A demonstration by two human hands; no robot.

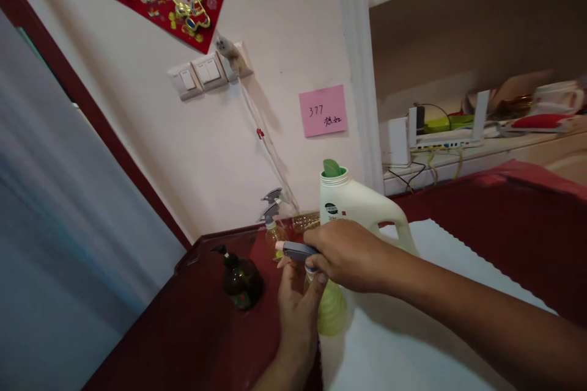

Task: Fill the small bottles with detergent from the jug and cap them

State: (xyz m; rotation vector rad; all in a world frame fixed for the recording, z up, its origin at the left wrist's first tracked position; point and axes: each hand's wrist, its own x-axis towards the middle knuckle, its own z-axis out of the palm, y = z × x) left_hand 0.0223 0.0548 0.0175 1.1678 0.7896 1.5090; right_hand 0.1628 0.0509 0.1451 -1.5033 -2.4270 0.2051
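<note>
My right hand (346, 250) is closed around the grey trigger head (297, 250) of a spray bottle, right at the bottle's neck. Below it, the ribbed, clear spray bottle (332, 310) holds yellow-green liquid and stands on the white cloth. My left hand (297, 293) wraps the bottle's upper part from the left, thumb near the neck. Just behind my hands is a large pale detergent jug (362, 198) with a handle and a green spout (332, 168), its cap off. Whether the trigger head is fully seated cannot be made out.
A dark pump bottle (242, 284) stands on the red table (197, 330) to the left. Other trigger spray bottles (274, 235) and a clear bottle lying on its side (306, 222) are by the wall. A white router (447, 140) sits on the shelf at right.
</note>
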